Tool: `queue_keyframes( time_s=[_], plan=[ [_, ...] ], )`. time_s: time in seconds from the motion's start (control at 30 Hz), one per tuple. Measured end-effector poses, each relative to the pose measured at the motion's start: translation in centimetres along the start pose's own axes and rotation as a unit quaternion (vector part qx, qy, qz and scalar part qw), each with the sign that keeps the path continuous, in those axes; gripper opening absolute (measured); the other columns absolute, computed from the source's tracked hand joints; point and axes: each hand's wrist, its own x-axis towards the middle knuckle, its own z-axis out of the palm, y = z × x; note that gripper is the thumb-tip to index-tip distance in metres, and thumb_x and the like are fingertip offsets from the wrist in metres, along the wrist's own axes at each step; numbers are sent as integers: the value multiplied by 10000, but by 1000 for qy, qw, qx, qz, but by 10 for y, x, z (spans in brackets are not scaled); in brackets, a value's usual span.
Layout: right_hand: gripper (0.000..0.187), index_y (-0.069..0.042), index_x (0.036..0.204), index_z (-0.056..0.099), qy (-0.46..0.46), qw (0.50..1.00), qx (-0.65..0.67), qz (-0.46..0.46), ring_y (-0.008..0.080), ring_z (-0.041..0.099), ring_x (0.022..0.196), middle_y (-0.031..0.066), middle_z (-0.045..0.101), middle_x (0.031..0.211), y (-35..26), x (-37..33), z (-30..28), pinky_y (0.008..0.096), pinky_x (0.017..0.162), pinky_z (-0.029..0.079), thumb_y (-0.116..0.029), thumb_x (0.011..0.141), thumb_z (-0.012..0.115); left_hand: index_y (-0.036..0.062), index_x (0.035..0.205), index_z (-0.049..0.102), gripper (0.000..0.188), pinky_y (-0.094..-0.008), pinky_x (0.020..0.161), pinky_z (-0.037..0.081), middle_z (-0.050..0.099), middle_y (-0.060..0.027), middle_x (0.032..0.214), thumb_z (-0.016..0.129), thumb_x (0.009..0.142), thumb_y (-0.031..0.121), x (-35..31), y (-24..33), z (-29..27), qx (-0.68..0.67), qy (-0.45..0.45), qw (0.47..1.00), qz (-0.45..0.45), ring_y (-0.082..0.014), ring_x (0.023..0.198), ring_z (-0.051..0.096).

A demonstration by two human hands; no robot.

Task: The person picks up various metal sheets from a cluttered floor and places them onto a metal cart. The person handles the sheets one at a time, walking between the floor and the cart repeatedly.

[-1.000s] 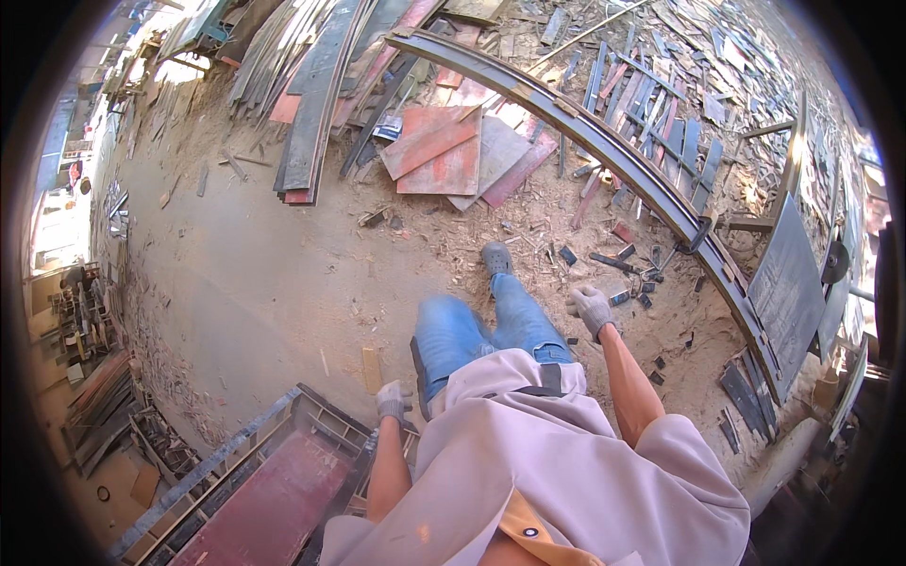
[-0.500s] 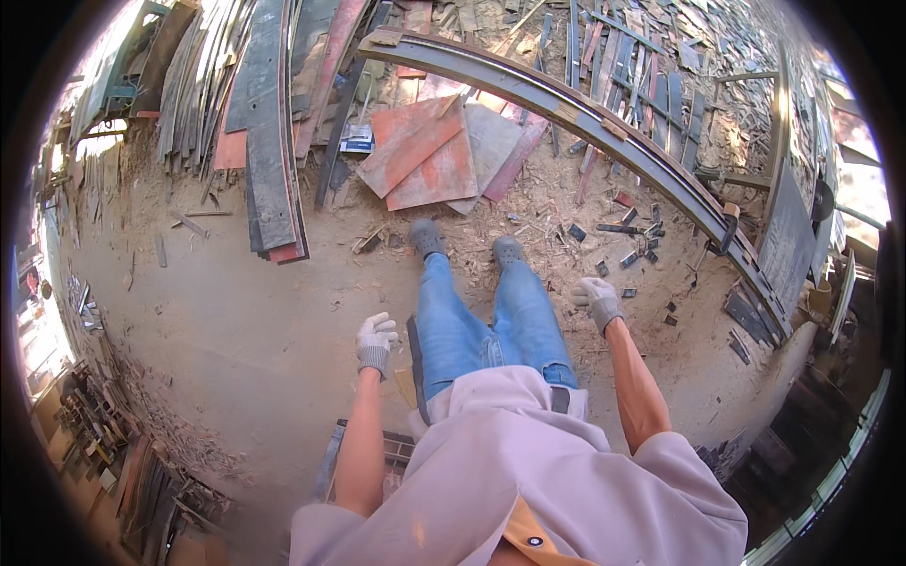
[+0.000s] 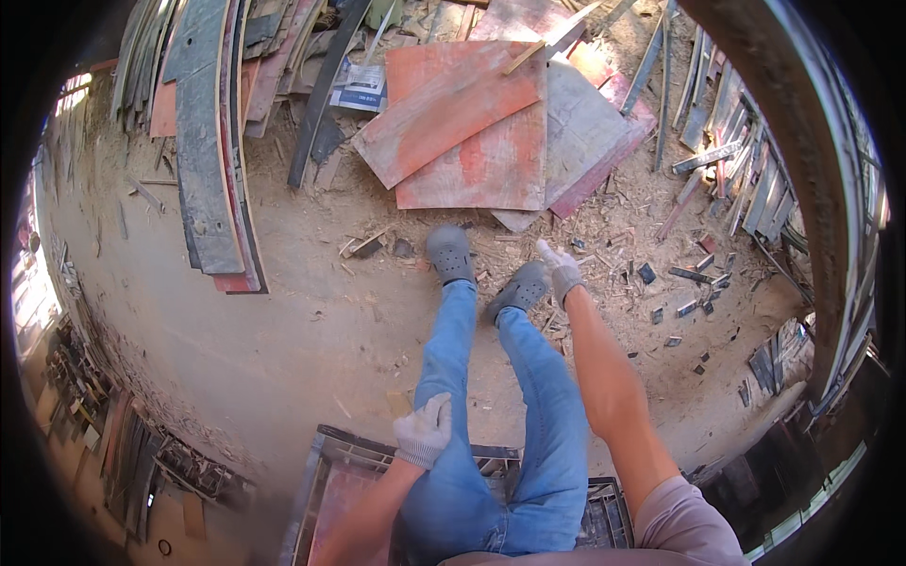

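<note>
My left hand (image 3: 425, 432), in a pale knit glove, is over my left thigh near the knee. Its fingers look curled in, with nothing seen in them. My right hand (image 3: 561, 262), gloved the same way, reaches forward beside my right shoe (image 3: 521, 289). Its fingers point ahead, and nothing shows in them. Closest in front of it lie worn, overlapping reddish boards (image 3: 472, 141), with a grey board (image 3: 595, 127) partly under them at the right. A thin wood strip (image 3: 525, 58) rests on top. Below my legs shows a black crate (image 3: 326, 453).
Long dark planks (image 3: 206, 179) are stacked at the left, and a blue-and-white packet (image 3: 359, 87) lies near the boards. A long curved-looking beam (image 3: 821, 179) crosses the right side. Small dark offcuts (image 3: 694, 274) and wood chips litter the ground; more scrap strips (image 3: 727, 156) lie beyond.
My body has lowered over the crate, which now shows more. My left hand has come in to my thigh and its fingers have curled; my right hand has reached forward. The boards look nearer.
</note>
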Motion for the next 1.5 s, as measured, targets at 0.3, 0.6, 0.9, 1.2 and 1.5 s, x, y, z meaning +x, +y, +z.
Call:
queue_keyframes(
  time_s=[0.3,0.6,0.9,1.2,1.5],
  plan=[
    [871,108,1331,551,27,973,211,-85,247,589,1149,190,620,1300,-56,108,32,386,930,478,-538,805,806,145,1080,711,196,-420,487,502,651,-107,604,692,887,174,8,-15,-1,11,-2,1000,-22,-291,485,633],
    [290,53,1069,747,-136,913,348,-163,158,705,887,95,747,1048,-128,-77,21,284,800,565,-120,840,791,115,1030,720,160,-413,491,501,667,-99,620,698,918,226,-1,2,7,13,12,1000,-1,-279,485,639],
    [284,42,914,737,-73,900,429,16,140,642,548,86,712,752,-142,-365,-64,258,418,486,-173,776,860,60,1456,437,674,-512,950,521,595,-174,1348,619,950,466,95,48,-117,-762,51,553,-333,-354,1197,590],
    [386,32,1216,626,23,813,581,28,222,710,859,139,702,1063,45,-624,-203,315,705,598,-116,879,740,-38,1361,482,485,-608,946,546,575,-216,1337,608,893,-12,-42,195,-99,-671,-146,642,-341,-384,1196,601],
    [722,9,1531,321,136,619,764,-122,346,550,1292,198,494,1477,368,-704,-305,469,1105,438,-52,879,625,-72,1124,598,291,-516,703,647,675,-187,1039,680,849,-21,-219,389,-34,-497,-195,823,-196,-322,858,711]
  ],
)
